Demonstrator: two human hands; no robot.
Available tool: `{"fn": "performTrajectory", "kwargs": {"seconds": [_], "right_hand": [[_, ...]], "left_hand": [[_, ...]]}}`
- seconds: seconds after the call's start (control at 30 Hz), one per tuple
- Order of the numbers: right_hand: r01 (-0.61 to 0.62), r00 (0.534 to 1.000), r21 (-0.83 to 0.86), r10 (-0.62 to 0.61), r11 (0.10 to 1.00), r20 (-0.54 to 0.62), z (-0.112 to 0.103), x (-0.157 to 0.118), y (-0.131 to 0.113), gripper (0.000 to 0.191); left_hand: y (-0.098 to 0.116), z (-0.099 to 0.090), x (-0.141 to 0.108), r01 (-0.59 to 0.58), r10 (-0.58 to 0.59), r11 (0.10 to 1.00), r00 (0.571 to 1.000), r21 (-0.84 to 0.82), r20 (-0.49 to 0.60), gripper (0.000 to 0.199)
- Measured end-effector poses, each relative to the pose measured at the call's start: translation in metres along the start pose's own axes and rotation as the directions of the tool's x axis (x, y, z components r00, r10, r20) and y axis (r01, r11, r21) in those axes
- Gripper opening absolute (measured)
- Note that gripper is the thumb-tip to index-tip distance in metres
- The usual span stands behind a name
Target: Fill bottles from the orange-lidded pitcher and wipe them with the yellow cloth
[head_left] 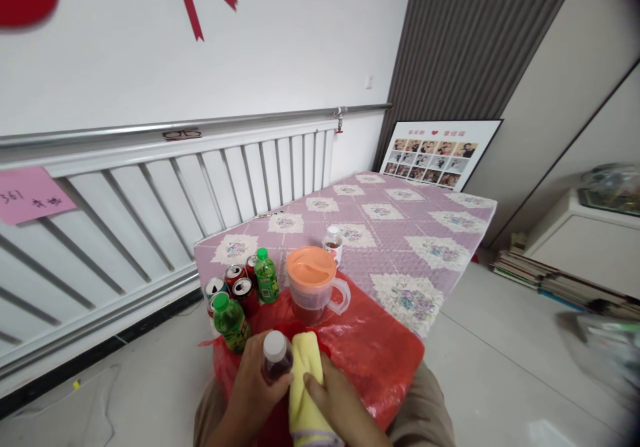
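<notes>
While the left hand (255,382) wraps around a smooth, rounded bottle (278,370) with dark contents, the right hand (339,394) pinches a soft, folded yellow cloth (306,375) just beside it, thumb on top. That bottle's over the near end of the crinkled red plastic (373,344), long axis roughly upright, white cap (275,345) up (facing us, nicely!). The cloth stretches lengthwise away from the lap. Beyond, a translucent, orange-lidded pitcher (306,294); leftward, green plastic bottles (267,280) and metal cans (243,290); farther out, textured purple tablecloth (383,211).
</notes>
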State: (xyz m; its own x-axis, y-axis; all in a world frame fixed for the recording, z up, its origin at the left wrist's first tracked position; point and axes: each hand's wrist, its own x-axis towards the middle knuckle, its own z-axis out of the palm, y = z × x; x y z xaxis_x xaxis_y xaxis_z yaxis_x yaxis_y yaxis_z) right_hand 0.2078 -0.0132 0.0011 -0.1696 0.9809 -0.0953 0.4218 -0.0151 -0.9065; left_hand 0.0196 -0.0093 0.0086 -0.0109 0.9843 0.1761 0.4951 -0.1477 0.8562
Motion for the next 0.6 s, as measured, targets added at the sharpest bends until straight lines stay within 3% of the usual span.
{"fn": "performTrajectory", "kwargs": {"seconds": [0.1, 0.27, 0.47, 0.6], "right_hand": [[-0.017, 1.000, -0.049, 0.017, 0.999, 0.010, 0.000, 0.000, 0.003, 0.049], [0.013, 0.999, -0.015, -0.014, 1.000, -0.050, -0.011, -0.002, -0.018, 0.046], [0.066, 0.992, -0.005, -0.066, 0.998, -0.108, -0.014, -0.012, -0.048, 0.050], [0.071, 0.994, -0.043, -0.075, 0.997, -0.085, -0.006, -0.028, -0.048, 0.055]], "left_hand": [[-0.001, 0.002, 0.000, -0.028, 0.029, 0.998, 0.999, 0.048, -0.023, 0.053], [-0.004, -0.008, 0.000, -0.059, 0.063, 0.998, 0.989, -0.038, 0.132, 0.069], [-0.001, -0.015, -0.003, 0.049, -0.025, 0.994, 0.971, -0.097, 0.239, 0.072], [0.001, -0.014, -0.004, 0.094, -0.069, 0.991, 0.971, -0.097, 0.231, 0.078]]}}
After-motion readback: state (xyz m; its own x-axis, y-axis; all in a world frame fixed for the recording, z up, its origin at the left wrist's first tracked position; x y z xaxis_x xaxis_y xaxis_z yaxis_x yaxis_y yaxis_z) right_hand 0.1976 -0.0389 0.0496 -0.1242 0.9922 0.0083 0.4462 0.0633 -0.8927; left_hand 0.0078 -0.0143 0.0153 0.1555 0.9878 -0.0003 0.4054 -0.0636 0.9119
